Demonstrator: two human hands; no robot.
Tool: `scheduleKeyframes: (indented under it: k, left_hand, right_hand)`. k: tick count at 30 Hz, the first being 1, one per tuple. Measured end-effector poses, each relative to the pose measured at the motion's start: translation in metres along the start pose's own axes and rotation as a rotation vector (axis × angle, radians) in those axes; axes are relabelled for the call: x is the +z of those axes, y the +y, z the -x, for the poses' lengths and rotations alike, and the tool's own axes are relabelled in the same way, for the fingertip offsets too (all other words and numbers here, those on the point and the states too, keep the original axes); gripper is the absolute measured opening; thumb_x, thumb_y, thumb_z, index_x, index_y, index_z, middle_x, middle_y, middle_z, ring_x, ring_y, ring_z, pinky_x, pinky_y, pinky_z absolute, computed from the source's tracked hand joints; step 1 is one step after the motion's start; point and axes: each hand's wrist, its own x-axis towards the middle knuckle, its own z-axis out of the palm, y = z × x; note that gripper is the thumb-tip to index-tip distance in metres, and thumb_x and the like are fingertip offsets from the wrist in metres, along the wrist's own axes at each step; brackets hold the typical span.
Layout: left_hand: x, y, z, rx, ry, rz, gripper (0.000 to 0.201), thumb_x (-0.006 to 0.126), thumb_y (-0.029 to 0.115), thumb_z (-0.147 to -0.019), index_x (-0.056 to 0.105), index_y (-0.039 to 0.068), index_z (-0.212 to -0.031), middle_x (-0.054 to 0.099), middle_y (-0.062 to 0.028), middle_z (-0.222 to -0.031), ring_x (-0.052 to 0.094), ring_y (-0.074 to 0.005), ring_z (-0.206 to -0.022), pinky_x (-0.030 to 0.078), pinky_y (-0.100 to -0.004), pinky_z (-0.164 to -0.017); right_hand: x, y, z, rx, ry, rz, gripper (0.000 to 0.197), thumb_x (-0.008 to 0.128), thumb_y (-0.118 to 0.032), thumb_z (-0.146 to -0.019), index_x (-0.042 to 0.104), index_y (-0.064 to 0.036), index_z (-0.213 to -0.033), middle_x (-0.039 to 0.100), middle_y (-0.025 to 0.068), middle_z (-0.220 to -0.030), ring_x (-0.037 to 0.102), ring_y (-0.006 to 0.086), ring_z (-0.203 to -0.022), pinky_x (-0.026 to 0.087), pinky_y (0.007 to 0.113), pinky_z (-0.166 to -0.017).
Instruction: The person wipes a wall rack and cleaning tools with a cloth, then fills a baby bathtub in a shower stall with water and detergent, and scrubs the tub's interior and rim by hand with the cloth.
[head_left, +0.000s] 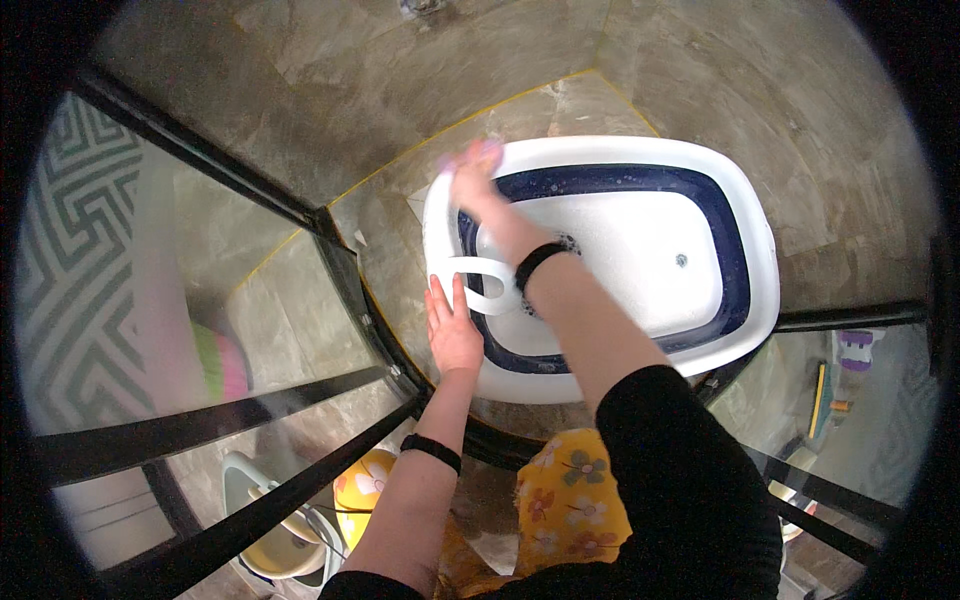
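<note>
A white baby bathtub (pixel 762 250) with a dark blue inner band and a drain plug sits on the tiled floor, suds on its blue band and inside. My left hand (pixel 455 338) lies with fingers stretched on the tub's near-left rim, beside a white looped piece (pixel 490 300) that juts into the basin. Across the tub reaches my right arm. At the far-left corner of the rim my right hand (pixel 478 185) presses a pinkish-purple thing (pixel 488 153), smeared by motion; its exact kind cannot be made out.
Black-framed glass panels (pixel 225 410) stand at left, with another black rail (pixel 850 315) at right. Behind the left glass are stacked basins (pixel 285 550). A yellow-handled brush (pixel 820 400) and a purple-white item (pixel 856 350) show at right.
</note>
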Motion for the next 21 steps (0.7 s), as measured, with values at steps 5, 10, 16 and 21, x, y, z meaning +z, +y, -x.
scheduleKeyframes:
  k: [5,10,16,21]
  left_hand:
    - [0.011,-0.021,0.011,-0.023,0.042,-0.039,0.067,0.050,0.003,-0.081,0.024,0.022,-0.140,0.016,-0.0117,-0.147,0.024,-0.0339,-0.133,0.035,-0.0420,-0.101]
    - [-0.005,-0.055,0.020,-0.093,0.059,-0.082,0.071,0.048,0.001,-0.079,0.021,0.023,-0.142,0.014,-0.0113,-0.149,0.024,-0.0336,-0.133,0.035,-0.0428,-0.101]
    - [0.002,-0.030,0.011,0.006,0.113,-0.005,0.064,0.048,0.004,-0.083,0.024,0.022,-0.141,0.019,-0.0138,-0.146,0.026,-0.0355,-0.132,0.035,-0.0439,-0.101]
    - [0.002,-0.031,0.005,-0.006,0.103,-0.054,0.062,0.047,0.006,-0.085,0.024,0.023,-0.140,0.019,-0.0138,-0.146,0.026,-0.0355,-0.132,0.037,-0.0438,-0.099]
  right_hand:
    - [0.036,-0.059,0.081,-0.271,-0.534,0.636,0.041,0.051,-0.025,-0.081,0.058,-0.0071,-0.117,0.022,0.0275,-0.142,0.015,0.0413,-0.134,0.011,0.059,-0.105]
    - [-0.016,-0.087,0.128,-0.496,-0.876,0.295,0.053,0.058,-0.014,-0.076,0.048,0.0032,-0.125,0.042,0.0261,-0.132,0.043,0.0275,-0.124,0.035,0.034,-0.100]
    - [-0.101,0.073,0.095,0.207,-0.371,0.035,0.046,0.066,-0.023,-0.073,0.050,0.0007,-0.109,0.063,0.0212,-0.088,0.064,0.0259,-0.078,0.053,0.037,-0.067]
    - [-0.105,0.202,0.135,0.284,-0.292,0.926,0.065,0.057,-0.029,-0.080,0.032,0.0032,-0.131,0.034,0.0300,-0.132,0.035,0.0437,-0.121,0.040,0.054,-0.086]
